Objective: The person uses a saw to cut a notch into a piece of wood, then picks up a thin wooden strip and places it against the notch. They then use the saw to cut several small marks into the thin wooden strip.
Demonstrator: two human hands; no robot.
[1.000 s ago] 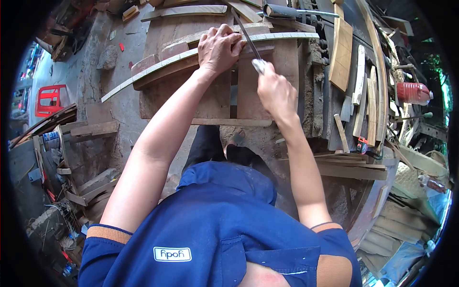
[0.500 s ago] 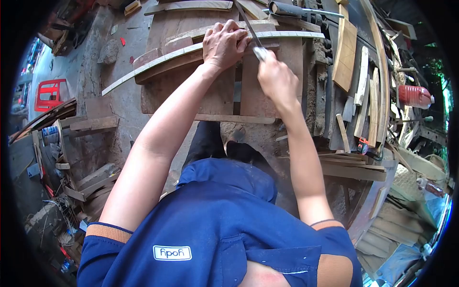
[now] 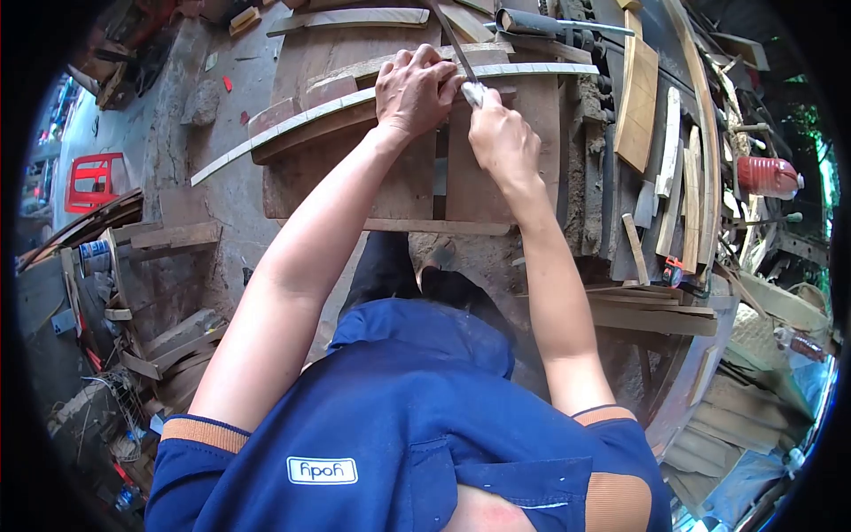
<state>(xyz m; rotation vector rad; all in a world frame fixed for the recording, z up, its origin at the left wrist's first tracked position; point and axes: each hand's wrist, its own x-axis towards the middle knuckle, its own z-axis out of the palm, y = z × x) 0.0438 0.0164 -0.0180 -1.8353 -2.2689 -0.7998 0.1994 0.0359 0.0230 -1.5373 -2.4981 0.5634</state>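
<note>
Head view: we press our left hand [image 3: 417, 89] flat on a curved wooden strip [image 3: 292, 120] lying near the counter's [image 3: 399, 186] far edge, fingers spread over it. Our right hand [image 3: 501, 137] has its fingers wrapped around a file [image 3: 456, 49] angled across the strip. It seems best to keep the strip pinned firmly and stroke evenly.

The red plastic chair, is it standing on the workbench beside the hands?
No, the red plastic chair stands on the ground far left, away from the workbench.
</note>
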